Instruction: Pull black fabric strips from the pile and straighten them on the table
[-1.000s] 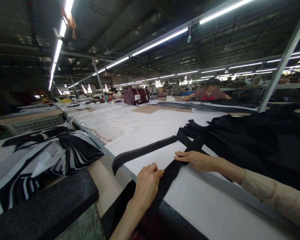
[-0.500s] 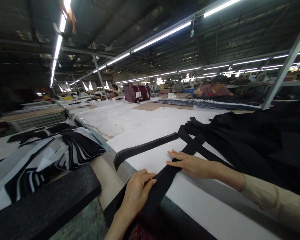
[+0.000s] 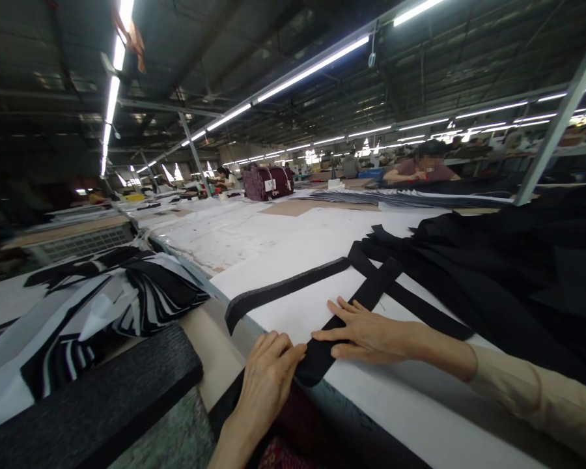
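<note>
A long black fabric strip (image 3: 366, 296) lies across the white table (image 3: 420, 404), its near end at the table's front edge. My left hand (image 3: 268, 374) grips that near end, fingers curled over it. My right hand (image 3: 366, 332) lies flat on the strip just beyond, fingers stretched out and pressing it down. A second black strip (image 3: 283, 290) runs to the left of it, its end hanging over the edge. Both strips lead back to a big heap of black fabric (image 3: 508, 267) on the right.
A pile of black and white cut pieces (image 3: 92, 299) lies on the left. A dark textured slab (image 3: 92, 404) sits at the lower left. Far back are a maroon bundle (image 3: 266, 182), grey stacked sheets (image 3: 405, 198) and another person (image 3: 422, 169). A metal post (image 3: 557, 120) slants at right.
Both hands have slid along the strip toward me. The strip's near end, which hung over the edge, now lies folded at the table's rim under my left fingers.
</note>
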`<state>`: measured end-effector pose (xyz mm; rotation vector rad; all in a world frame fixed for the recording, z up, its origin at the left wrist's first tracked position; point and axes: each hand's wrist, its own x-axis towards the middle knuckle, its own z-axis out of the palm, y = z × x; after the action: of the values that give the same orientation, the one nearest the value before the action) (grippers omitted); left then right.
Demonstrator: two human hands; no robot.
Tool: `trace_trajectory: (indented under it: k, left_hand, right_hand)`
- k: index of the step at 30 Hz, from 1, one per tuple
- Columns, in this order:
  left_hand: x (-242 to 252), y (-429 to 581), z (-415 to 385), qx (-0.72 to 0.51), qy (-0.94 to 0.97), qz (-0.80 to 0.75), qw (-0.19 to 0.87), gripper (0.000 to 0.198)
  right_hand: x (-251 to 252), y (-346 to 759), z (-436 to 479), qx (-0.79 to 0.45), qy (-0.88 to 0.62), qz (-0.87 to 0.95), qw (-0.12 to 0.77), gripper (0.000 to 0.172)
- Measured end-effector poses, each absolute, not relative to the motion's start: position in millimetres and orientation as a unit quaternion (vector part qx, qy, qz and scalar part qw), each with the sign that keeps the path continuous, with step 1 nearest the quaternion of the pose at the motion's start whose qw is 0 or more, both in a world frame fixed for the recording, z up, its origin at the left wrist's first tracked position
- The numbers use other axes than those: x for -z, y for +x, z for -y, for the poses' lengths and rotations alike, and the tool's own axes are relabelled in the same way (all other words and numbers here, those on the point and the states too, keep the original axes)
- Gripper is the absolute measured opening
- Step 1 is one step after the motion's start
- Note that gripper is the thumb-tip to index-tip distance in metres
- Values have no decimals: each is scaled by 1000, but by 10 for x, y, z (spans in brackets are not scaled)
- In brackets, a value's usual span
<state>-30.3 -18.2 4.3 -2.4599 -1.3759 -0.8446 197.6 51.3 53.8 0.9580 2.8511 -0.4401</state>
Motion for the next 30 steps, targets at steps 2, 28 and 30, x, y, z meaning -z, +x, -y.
trace_trajectory:
  k: [2,28,30]
  left_hand:
    - [-99,-168,95,267,-825,491,81,23]
    - [-75,57,-65,346,-782,514,-68,18]
    - [-52,59,-47,346,-793,501,-23,20]
  right_hand:
    - [-503,2078,-607,136,322,-936,37,48]
    - [-503,2315,-754,136,322,-937,-8,44]
    - [-562,2289,-714,146,315,-938,17,43]
